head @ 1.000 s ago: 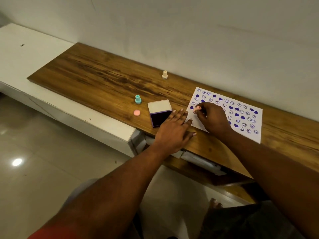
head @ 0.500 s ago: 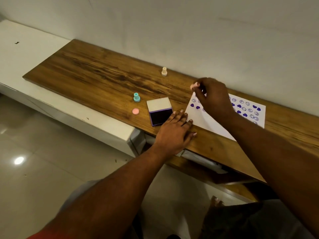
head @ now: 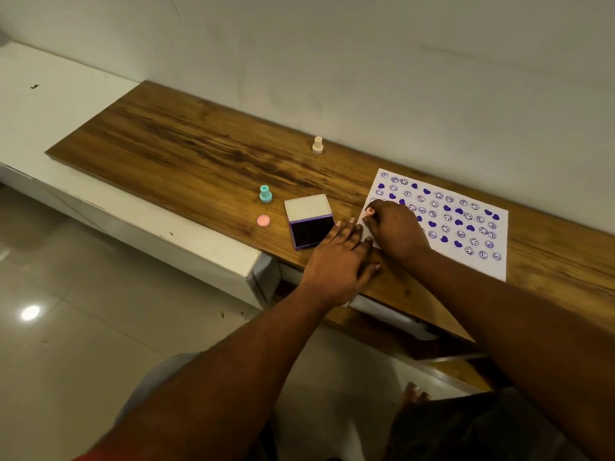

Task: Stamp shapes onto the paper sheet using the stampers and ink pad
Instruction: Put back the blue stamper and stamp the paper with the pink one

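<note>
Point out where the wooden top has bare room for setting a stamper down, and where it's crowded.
Bare: the long stretch of wooden top left of the teal stamper and cream stamper; the strip right of the paper sheet. Crowded: around the pink cap, ink pad, the flat left hand and the right hand pinching a third stamper on the sheet's left edge.

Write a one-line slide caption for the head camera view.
The right hand presses a pink stamper onto the paper sheet at its left edge while the left hand lies flat beside the open ink pad.
</note>
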Available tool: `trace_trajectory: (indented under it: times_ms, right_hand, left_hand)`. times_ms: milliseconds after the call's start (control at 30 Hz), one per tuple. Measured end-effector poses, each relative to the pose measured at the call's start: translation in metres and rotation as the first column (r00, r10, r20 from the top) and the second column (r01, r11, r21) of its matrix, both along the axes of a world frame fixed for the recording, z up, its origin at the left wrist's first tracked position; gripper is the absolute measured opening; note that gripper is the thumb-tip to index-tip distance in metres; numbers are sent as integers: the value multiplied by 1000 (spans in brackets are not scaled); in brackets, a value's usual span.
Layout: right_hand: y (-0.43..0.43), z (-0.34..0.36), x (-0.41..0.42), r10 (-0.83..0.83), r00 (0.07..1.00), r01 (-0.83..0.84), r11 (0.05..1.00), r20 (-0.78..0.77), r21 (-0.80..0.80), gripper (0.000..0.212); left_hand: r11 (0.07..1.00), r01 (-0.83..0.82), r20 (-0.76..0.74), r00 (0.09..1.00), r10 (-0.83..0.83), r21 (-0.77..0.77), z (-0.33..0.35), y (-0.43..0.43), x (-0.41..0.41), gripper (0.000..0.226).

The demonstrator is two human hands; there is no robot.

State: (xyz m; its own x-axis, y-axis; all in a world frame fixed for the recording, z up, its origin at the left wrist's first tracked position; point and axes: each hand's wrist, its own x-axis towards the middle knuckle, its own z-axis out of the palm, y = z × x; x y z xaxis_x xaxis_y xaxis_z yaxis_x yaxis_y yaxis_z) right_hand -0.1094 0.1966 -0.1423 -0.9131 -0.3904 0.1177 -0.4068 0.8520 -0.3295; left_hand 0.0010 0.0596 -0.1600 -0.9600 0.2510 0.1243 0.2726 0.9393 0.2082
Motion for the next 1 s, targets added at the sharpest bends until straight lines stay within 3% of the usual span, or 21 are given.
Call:
trace_trajectory:
  times_ms: [333, 433, 500, 533, 600, 667, 700, 800, 1000]
  right_hand:
    - [3, -3, 5, -16, 1000, 17, 993, 14, -119, 28]
    - [3, 3, 1, -14, 996, 25, 992, 90, -125, 28]
    - [8, 9, -4, -68, 985, 101, 972, 160, -214, 28]
    - [13, 12, -7, -137, 969, 198, 926, 204, -322, 29]
    - [24, 18, -8, -281, 883, 458, 685, 375, -566, 31]
    - [35, 20, -5, -312, 773, 634, 431, 553, -642, 31]
    - [40, 19, -2, -315, 745, 667, 383, 589, -639, 30]
    - [54, 16, 7, -335, 731, 683, 369, 595, -631, 32]
    - [53, 22, 20, -326, 785, 619, 437, 527, -652, 32]
  left_hand:
    - [1000, -6, 7, 1000, 6, -11, 2, 1, 2, 69]
    - [1000, -3, 21, 1000, 4, -25, 2, -1, 2, 70]
    - [1000, 0, 35, 999, 1, -26, 1, -2, 2, 71]
    - [1000, -3, 45, 999, 4, -26, 1, -2, 2, 72]
    - [1000, -9, 66, 998, 11, -30, 1, -1, 3, 71]
    - [999, -9, 75, 997, 11, -31, 1, 0, 3, 71]
    - [999, -8, 76, 997, 10, -33, 2, 0, 2, 72]
    - [999, -13, 80, 997, 17, -50, 3, 1, 2, 74]
    - [999, -8, 92, 996, 12, -39, 10, -4, 4, 75]
